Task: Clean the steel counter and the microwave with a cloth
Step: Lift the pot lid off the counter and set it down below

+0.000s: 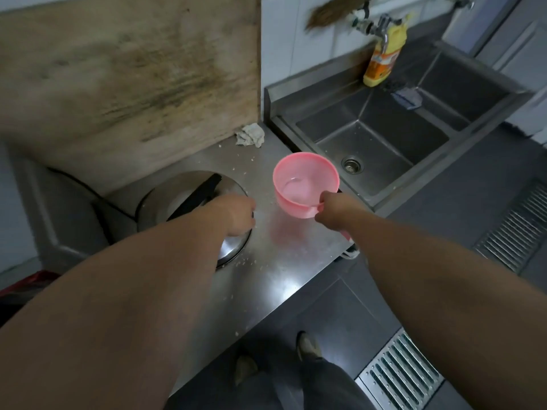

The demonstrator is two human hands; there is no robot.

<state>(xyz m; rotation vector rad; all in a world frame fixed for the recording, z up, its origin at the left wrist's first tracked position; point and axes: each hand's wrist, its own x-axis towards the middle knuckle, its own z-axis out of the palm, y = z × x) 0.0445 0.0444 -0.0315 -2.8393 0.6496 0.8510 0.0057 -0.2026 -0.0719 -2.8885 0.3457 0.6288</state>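
The steel counter [284, 261] runs from the wall towards me and carries scattered crumbs. A crumpled grey cloth [250, 135] lies at its back, against a big wooden board. My right hand [333, 210] grips the handle of a pink plastic scoop [305, 182] with a little water in it, held just above the counter near the sink. My left hand [236, 214] rests on the rim of a round steel lid [189, 199] with a black handle; how its fingers lie is hidden. No microwave shows.
A stained wooden board [133, 69] leans on the wall at the back left. A double steel sink [384, 137] lies to the right, with a tap [381, 29], a yellow bottle [383, 59] and a blue-grey cloth [407, 97] on its divider. Floor drain grates [399, 377] sit below.
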